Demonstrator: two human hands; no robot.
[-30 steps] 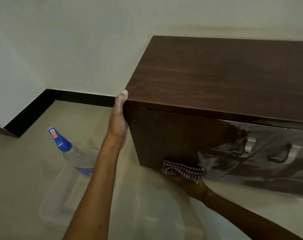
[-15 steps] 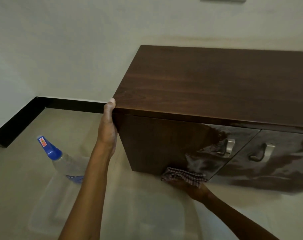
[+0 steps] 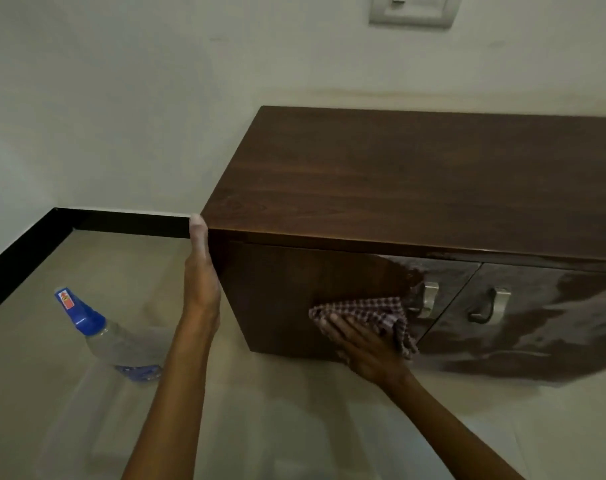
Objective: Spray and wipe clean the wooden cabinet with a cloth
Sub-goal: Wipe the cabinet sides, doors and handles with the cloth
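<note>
**Two hands on the cabinet, one pressing a cloth to its door**

Two hands are seen at a dark wooden cabinet [image 3: 398,181] set against a pale wall. The left hand [image 3: 201,271] is laid flat against the cabinet's left side at the top front corner, fingers straight, nothing grasped. The right hand [image 3: 360,348] is pressed with spread, straight fingers onto a checked cloth [image 3: 367,315], which is held flat against the lower part of the left door, just left of its metal handle [image 3: 428,299]; the grip is released, the cloth pinned rather than clutched. A second handle [image 3: 495,304] is seen on the right door, where streaky wet patches are visible. A clear spray bottle [image 3: 114,341] with a blue nozzle is seen tilted on the floor to the left, well apart from the cabinet. A switch plate [image 3: 416,10] is mounted on the wall above.
</note>
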